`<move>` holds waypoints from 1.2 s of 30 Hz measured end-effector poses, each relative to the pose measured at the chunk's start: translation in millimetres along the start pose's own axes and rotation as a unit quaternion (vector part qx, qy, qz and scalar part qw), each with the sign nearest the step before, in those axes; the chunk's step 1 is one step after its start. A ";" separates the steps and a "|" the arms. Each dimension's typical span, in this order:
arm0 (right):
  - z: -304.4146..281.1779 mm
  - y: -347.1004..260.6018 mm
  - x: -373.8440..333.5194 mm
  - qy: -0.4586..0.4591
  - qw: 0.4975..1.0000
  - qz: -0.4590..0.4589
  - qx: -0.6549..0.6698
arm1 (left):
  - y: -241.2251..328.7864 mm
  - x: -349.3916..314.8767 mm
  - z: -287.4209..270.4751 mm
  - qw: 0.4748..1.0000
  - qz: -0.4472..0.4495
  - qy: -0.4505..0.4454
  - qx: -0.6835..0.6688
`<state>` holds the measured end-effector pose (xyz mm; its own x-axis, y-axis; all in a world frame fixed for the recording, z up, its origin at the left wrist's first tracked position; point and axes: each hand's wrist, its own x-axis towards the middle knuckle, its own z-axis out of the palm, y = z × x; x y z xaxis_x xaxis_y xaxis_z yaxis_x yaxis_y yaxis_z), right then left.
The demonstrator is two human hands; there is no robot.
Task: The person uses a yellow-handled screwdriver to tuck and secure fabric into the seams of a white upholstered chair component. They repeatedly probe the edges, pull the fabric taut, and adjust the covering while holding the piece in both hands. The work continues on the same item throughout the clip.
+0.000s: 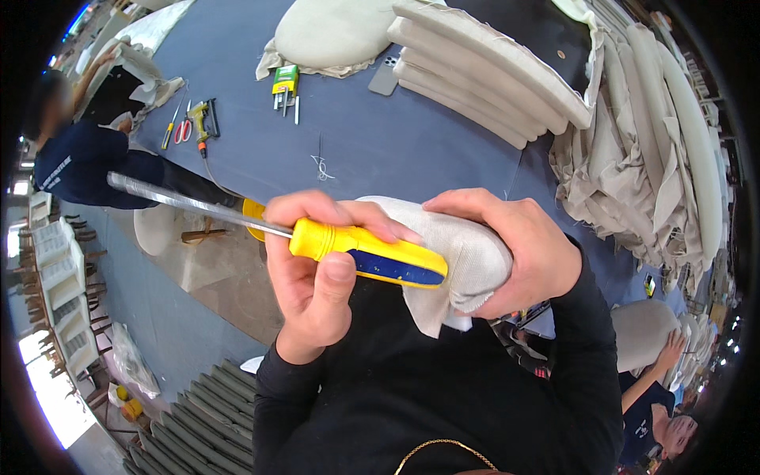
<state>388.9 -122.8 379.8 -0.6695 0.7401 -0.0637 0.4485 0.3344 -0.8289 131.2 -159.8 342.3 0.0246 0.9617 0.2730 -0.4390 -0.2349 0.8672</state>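
Note:
My left hand (305, 277) is closed round the yellow and blue handle of a screwdriver (368, 253), whose long metal shaft points up and left. A padded panel (463, 245) covered in light beige fabric is gripped by my right hand (526, 245), its fingers curled over the right end. The handle's butt end lies against the panel's near side, and a loose flap of fabric hangs below it. My left fingers also lie over the panel's left part. Both hands are in front of my chest; the panel's underside is mostly hidden.
On the blue-grey table (237, 79) lie a green box of staples (285, 81), a phone (385, 77), red-handled scissors (184, 127), another screwdriver (171, 129) and a staple gun (204, 119) with a hose. Stacked beige panels (483, 71) stand right. Co-workers are at left and lower right.

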 end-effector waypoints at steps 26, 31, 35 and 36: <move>-1.9 42.1 -91.7 0.208 0.961 -0.115 0.140 | -88.6 45.6 0.7 0.945 -0.059 -0.116 0.299; 14.1 37.4 -108.3 0.326 0.925 -0.082 0.177 | -73.9 22.3 -26.2 0.940 -0.099 -0.174 0.277; 18.4 46.7 -121.8 0.301 0.926 -0.141 0.179 | -86.1 30.8 -14.1 0.925 -0.013 -0.181 0.335; 20.0 49.3 -124.2 0.290 0.925 -0.161 0.184 | -91.6 36.5 -8.8 0.922 0.009 -0.182 0.341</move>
<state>482.4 -209.9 335.7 -0.2540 0.8617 0.4394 -0.0225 0.4489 -0.8933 164.4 -101.9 269.1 0.3775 0.8748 0.3035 0.2222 -0.4038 0.8874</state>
